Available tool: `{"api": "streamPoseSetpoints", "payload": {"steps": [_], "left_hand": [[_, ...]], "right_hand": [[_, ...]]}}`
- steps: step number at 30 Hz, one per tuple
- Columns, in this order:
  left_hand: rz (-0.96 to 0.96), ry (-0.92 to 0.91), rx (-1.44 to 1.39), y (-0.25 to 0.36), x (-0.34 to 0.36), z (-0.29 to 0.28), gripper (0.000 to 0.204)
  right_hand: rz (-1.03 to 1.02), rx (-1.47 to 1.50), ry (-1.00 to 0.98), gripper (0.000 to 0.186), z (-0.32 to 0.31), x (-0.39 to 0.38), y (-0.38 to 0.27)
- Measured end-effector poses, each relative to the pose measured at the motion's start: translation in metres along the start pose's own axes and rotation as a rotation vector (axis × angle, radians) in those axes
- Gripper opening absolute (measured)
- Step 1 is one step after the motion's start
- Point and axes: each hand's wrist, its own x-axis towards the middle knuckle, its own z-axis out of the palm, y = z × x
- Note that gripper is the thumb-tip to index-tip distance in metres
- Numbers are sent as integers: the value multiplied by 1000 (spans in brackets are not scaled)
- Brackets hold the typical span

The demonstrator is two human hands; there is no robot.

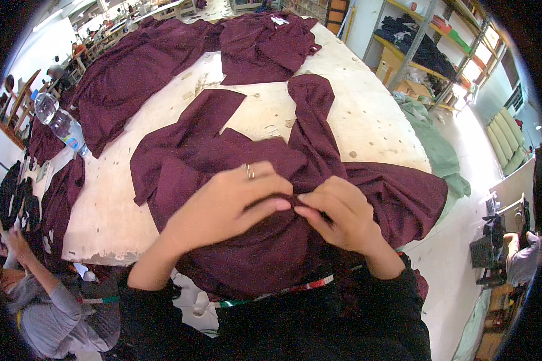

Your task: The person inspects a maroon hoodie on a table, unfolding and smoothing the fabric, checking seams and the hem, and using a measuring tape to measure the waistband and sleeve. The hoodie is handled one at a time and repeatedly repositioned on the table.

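Observation:
A maroon fabric garment [253, 253] lies spread over the near part of the pale wooden table [379, 138], with two long sleeve-like pieces stretching toward the back. My left hand [247, 198], a ring on one finger, is closed on an edge of the garment near its middle, thumb and fingertips pressed together. Just to its right, my right hand [337, 216] pinches the same folded edge, almost touching the left fingertips. The exact detail held between the fingers is hidden.
More maroon fabric [138, 72] lies at the back. A plastic water bottle [60, 123] lies at left. A co-worker [66, 307] is at lower left, another person [518, 259] at far right. Green cloth [433, 138] hangs at the right edge; metal shelves [415, 48] stand behind.

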Motion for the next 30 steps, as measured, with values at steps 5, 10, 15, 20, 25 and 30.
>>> {"api": "streamPoseSetpoints", "payload": {"steps": [5,10,15,20,25,30], "left_hand": [[171,4,100,-9,41,-29,12],[255,173,437,-17,80,-79,13],[285,344,553,-44,105,-120,17],[163,332,617,-71,122,-111,18],[81,324,478,-96,124,-96,17],[206,348,498,-113,127,-79,15]], "right_hand": [[356,331,-48,34,-16,15,28],[573,175,-621,33,-55,-7,90],[516,235,-147,34,-134,-7,79],[711,-603,254,35,-117,27,8],[98,-237,-310,27,4,74,-44],[7,-138,-328,17,139,57,-8]]}}
